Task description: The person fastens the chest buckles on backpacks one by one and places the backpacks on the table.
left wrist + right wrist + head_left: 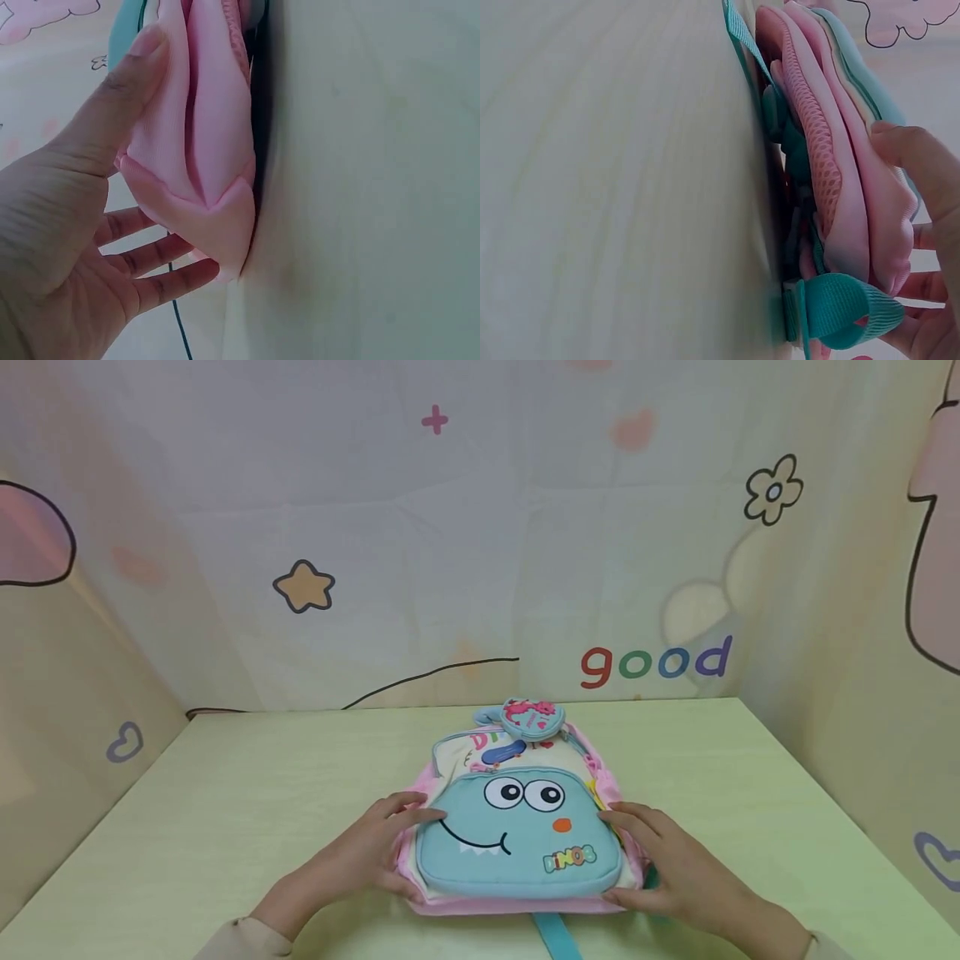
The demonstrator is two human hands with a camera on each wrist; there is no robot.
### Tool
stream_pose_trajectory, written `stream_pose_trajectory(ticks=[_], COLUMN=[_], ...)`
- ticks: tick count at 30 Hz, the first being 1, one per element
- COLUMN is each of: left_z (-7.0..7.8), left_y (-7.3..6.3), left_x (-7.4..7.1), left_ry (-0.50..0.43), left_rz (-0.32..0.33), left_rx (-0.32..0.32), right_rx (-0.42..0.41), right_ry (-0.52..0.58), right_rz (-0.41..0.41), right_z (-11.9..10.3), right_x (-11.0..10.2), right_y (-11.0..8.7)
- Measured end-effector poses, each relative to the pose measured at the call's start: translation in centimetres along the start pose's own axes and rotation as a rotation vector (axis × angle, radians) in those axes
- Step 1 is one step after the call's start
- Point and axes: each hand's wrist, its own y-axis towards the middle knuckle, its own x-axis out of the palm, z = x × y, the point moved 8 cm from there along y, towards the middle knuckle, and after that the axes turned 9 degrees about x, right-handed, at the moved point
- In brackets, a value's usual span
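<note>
A child's backpack (517, 864) lies flat on the table, its teal dinosaur-face pocket up and its pink sides out. My left hand (378, 847) holds its left side, fingertips on the pocket's edge and thumb at the lower corner. On the opposite side my right hand (660, 860) holds it the same way. In the left wrist view the thumb presses the pink side panel (217, 112). A teal strap loop (847, 307) sticks out by the right hand's fingers. Another teal strap (557, 935) trails from the bottom edge toward me.
A small round teal-and-pink pouch (532, 718) sits at the top of the backpack. The pale table (225, 793) stretches to both sides. Printed curtains (450, 552) close off the back and both sides.
</note>
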Motion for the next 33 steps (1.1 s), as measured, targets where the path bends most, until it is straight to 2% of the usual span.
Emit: stream_pose_trajectory(ticks=[7, 10, 18, 23, 28, 33], left_z=[0.5, 0.8, 1.4, 2.0, 2.4, 3.3], left_y=[0.2, 0.3, 0.2, 0.2, 0.5, 0.8], left_x=[-0.7, -1.0, -2.6, -3.7, -5.0, -6.1], left_ry=[0.01, -0.008, -0.103, -0.174, -0.272, -0.322], left_rz=[0.14, 0.176, 0.264, 0.328, 0.404, 0.45], left_rx=[0.14, 0.168, 0.142, 0.164, 0.172, 0.162], right_rx=[0.026, 0.041, 0.084, 0.104, 0.142, 0.191], right_ry=[0.079, 0.117, 0.235, 0.301, 0.374, 0.449], right_rz=[0.022, 0.023, 0.008, 0.018, -0.013, -0.05], right_z=[0.5, 0.7, 1.1, 1.2, 1.2, 1.1], right_x=[-0.2, -0.3, 0.0, 0.2, 0.6, 0.9], right_y=[0.0, 0.0, -0.2, -0.2, -0.1, -0.1])
